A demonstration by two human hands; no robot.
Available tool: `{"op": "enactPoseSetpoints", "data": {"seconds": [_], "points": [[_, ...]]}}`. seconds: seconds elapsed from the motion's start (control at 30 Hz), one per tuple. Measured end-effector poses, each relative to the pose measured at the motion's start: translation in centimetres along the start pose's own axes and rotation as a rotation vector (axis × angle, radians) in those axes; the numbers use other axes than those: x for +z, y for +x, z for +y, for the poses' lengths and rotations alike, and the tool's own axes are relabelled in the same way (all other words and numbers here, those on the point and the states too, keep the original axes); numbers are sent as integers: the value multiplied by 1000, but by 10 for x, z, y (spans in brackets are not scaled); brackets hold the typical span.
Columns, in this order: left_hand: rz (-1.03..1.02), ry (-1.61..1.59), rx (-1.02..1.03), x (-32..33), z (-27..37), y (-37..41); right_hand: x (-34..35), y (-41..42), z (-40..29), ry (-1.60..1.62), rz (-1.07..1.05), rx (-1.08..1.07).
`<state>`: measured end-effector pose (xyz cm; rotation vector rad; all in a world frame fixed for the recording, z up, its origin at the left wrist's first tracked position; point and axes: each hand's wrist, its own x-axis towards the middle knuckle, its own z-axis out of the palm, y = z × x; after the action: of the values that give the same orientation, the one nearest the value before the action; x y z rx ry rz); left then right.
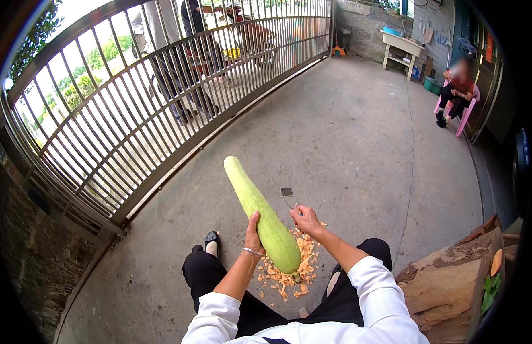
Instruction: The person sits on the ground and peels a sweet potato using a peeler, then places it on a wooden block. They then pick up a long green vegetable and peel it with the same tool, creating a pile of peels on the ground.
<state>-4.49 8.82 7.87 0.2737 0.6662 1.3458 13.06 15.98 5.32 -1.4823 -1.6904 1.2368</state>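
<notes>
A long pale green gourd (266,215) slants across the view in front of me, its thick stem end towards my lap. My left hand (254,236) grips it from the left side, thumb on top. In my right hand (306,220) is the handle of a peeler (287,195), whose wire frame and flat metal part stick out beyond my fist, apart from the gourd. The visible skin of the gourd looks whole. Below it, a heap of orange peelings (306,253) is scattered on the concrete between my feet.
A curved metal gate (175,124) runs along the left, with people and a motorcycle (253,38) beyond. Close on my right lies a large wood block (446,275). A person sits in a pink chair (466,116) by a doorway. A sink (402,42) stands at the far wall.
</notes>
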Motion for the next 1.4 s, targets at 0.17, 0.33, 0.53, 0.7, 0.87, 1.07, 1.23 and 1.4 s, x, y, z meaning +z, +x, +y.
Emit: {"op": "enactPoseSetpoints", "data": {"seconds": [0.17, 0.33, 0.53, 0.7, 0.87, 1.07, 1.23, 1.4], "points": [[-10, 14, 3, -1, 1, 0, -1, -2, -5, 11, -8, 24], [-18, 1, -1, 5, 3, -3, -7, -10, -25, 66, -34, 76], [-14, 16, -19, 3, 2, -4, 0, 0, 0, 7, 43, -38], [-34, -1, -31, 4, 3, -6, -4, -4, -8, 61, -5, 20], [-28, -11, -22, 0, 2, -5, -7, -12, -25, 73, -24, 81], [-31, -3, -19, 1, 2, -6, -8, -12, -22, 62, -5, 57], [-11, 7, -17, 2, 3, -8, -6, -11, -19, 73, -8, 35], [-19, 19, -18, 1, 2, -6, -4, -5, -7, 43, 57, -19]]}}
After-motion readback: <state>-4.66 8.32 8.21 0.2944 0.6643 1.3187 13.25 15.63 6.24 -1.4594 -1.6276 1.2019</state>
